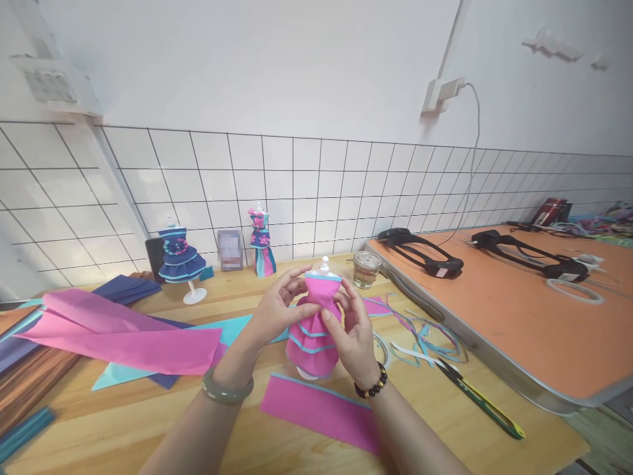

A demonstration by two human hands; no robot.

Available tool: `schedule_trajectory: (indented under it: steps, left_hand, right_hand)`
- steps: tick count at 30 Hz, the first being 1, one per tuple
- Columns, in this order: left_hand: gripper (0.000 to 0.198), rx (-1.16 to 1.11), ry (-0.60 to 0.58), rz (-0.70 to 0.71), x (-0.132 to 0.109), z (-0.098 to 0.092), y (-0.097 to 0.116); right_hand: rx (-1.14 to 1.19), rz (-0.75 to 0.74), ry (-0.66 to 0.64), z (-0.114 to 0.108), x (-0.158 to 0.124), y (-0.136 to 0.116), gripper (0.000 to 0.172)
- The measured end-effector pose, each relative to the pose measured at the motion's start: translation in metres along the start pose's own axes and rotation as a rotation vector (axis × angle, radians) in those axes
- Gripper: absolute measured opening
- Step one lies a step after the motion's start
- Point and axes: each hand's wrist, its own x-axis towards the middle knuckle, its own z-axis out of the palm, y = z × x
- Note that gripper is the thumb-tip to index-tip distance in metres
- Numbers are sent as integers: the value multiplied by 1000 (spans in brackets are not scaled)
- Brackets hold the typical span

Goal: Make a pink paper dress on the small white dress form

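Note:
A miniature dress form in a pink dress [313, 343] with light-blue trim stands upright on the wooden table. Its white neck knob [325, 263] pokes out above the bodice. My left hand [281, 305] wraps the bodice from the left, thumb pressed on the waist. From the right, my right hand [352, 326] grips the same waist, its thumb close to the left one. Part of the bodice's sides and back is hidden by my fingers. Just in front lies a flat pink strip [316, 409] with a light-blue edge, partly under my right forearm.
Pink sheets [133, 336] lie at left over light-blue and navy ones. Behind stand a blue-dressed form [182, 260], another dressed form [262, 241] and a glass of liquid [366, 269]. At right are scraps [425, 336], a yellow-green cutter [487, 402] and an orange-topped table [524, 323] with black headsets.

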Motion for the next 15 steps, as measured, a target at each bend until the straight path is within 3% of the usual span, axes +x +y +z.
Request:
schedule_trajectory:
  steps: [8, 15]
  left_hand:
    - [64, 6, -2, 7, -1, 4, 2]
    - [65, 0, -84, -3, -2, -1, 0]
  right_hand:
    - [-90, -22, 18, -5, 2, -1, 57]
    - [-103, -29, 5, -6, 3, -3, 56]
